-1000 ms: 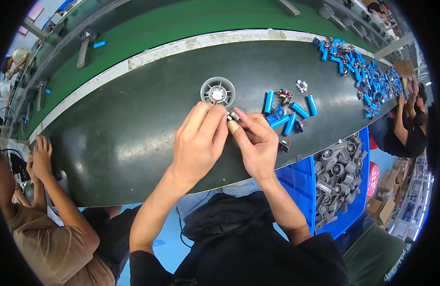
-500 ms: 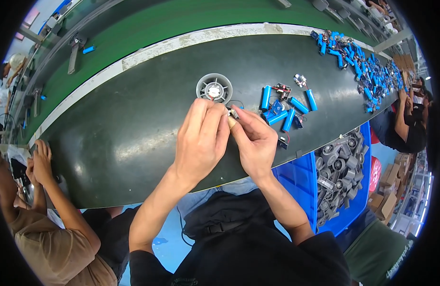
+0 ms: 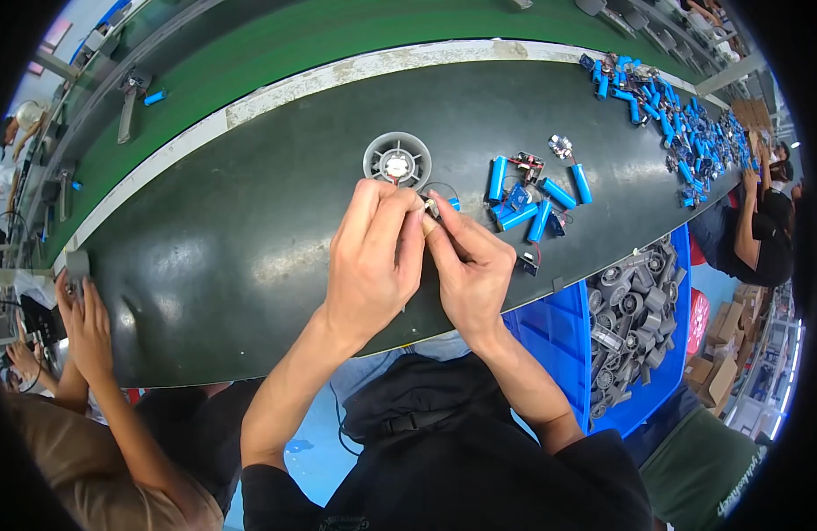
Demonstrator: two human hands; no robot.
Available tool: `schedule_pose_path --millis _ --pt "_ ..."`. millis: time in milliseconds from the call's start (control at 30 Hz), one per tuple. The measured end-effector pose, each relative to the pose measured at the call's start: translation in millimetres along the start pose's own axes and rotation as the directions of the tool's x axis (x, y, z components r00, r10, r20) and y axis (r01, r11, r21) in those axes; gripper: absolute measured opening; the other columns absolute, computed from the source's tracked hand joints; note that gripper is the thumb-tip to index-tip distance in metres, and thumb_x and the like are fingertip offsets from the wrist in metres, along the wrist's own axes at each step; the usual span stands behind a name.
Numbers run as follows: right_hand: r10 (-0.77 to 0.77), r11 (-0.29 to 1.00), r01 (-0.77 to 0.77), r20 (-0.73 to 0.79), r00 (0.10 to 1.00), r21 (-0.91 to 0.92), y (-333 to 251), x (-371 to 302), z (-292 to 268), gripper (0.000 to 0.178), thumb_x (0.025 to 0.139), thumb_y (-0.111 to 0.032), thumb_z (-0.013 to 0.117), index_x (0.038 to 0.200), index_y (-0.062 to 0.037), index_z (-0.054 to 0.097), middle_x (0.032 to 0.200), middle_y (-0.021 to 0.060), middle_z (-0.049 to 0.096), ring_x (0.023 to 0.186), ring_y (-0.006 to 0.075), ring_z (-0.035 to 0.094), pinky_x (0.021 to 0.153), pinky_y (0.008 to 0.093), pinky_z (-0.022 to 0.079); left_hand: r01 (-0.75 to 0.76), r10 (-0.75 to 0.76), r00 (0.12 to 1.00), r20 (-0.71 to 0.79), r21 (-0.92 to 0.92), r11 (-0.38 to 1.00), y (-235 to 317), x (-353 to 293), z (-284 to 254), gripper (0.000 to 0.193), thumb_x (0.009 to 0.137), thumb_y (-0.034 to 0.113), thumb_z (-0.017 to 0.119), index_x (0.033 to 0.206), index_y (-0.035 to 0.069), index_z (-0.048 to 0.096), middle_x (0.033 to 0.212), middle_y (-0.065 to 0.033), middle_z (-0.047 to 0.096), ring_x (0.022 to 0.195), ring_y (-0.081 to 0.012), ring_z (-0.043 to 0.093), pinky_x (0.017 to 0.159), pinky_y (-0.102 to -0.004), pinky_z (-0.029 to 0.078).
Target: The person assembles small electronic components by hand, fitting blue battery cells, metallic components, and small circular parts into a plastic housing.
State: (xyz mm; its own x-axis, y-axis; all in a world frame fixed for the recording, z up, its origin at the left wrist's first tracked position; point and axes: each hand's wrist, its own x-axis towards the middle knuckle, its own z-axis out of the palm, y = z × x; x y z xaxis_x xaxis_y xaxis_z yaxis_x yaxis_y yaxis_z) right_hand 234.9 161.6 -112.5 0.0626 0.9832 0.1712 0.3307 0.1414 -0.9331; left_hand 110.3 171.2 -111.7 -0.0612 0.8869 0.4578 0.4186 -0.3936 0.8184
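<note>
1. Grey fan (image 3: 397, 161) on dark desk (image 3: 249, 212), just beyond left hand (image 3: 373, 246).
2. Left grip: together, contents hidden.
3. Right hand (image 3: 470, 270): grip clamped on small part (image 3: 432, 209).
4. Blue batteries (image 3: 518, 218) lie loosely rightward.

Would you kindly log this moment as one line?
left fingers, right fingers: meet at small part; grey housing: just beyond; blue cylinders: rightward

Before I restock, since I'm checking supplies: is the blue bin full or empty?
Not empty: grey parts are piled inside the bin. Whether they fill it completely, I cannot tell.
</note>
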Motion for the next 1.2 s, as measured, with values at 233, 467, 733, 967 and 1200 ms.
schedule_pose_path --millis 233,467,733,967,1200 --pt "-0.082 0.994 0.081 -0.018 0.996 -0.078 -0.2 -0.3 3.5 0.029 0.087 0.003 0.069 0.116 0.0047 0.07 0.094 0.0163 0.074 0.079 0.0101 0.067 0.071 0.0241 0.053 0.054 -0.054 0.999 0.001 -0.054 0.997 -0.9 -0.9 0.4 0.015 0.083 -0.011 0.061 0.097 -0.004 0.06 0.091 -0.0146 0.055 0.072 -0.029 0.061 0.061 -0.0367 0.049" --pt "-0.164 0.98 0.162 -0.012 0.986 -0.112 1.2 0.3 3.9 0.027 0.087 0.004 0.07 0.114 0.0061 0.07 0.096 0.0191 0.074 0.084 0.0165 0.071 0.074 0.0275 0.055 -0.054 0.054 0.997 -0.054 0.011 0.999 -3.9 -0.5 3.3 0.017 0.084 -0.014 0.06 0.098 -0.005 0.062 0.091 -0.0129 0.057 0.069 -0.0197 0.059 0.058 -0.0294 0.048" --pt "-0.213 0.966 0.209 -0.014 0.977 -0.153 -0.2 -0.3 4.4 0.028 0.085 0.004 0.071 0.112 0.0064 0.07 0.098 0.0216 0.073 0.087 0.0246 0.074 0.077 0.0303 0.056 -0.034 0.033 0.998 -0.053 -0.011 0.999 -1.2 -0.4 1.6 0.015 0.084 -0.013 0.06 0.096 -0.005 0.062 0.088 -0.0127 0.057 0.073 -0.0226 0.059 0.062 -0.0314 0.049" --pt "-0.359 0.917 0.346 -0.03 0.933 -0.2 7.7 0.1 6.0 0.028 0.082 0.005 0.071 0.109 0.007 0.07 0.092 0.0202 0.072 0.076 0.03 0.071 0.066 0.0354 0.055 -0.033 0.032 0.998 -0.061 -0.016 0.999 0.1 -3.3 2.0 0.014 0.084 -0.014 0.059 0.094 -0.005 0.061 0.086 -0.0128 0.058 0.073 -0.0234 0.059 0.064 -0.0322 0.049" --pt "-0.39 0.896 0.377 -0.009 0.921 -0.233 8.6 2.4 3.8 0.027 0.082 0.005 0.071 0.109 0.0068 0.069 0.091 0.0205 0.071 0.076 0.0309 0.07 0.066 0.0355 0.055 -0.01 0.008 0.998 -0.063 -0.026 1.0 0.3 -1.6 4.0 0.014 0.083 -0.014 0.059 0.094 -0.005 0.061 0.087 -0.0127 0.058 0.073 -0.0236 0.059 0.066 -0.0317 0.05"
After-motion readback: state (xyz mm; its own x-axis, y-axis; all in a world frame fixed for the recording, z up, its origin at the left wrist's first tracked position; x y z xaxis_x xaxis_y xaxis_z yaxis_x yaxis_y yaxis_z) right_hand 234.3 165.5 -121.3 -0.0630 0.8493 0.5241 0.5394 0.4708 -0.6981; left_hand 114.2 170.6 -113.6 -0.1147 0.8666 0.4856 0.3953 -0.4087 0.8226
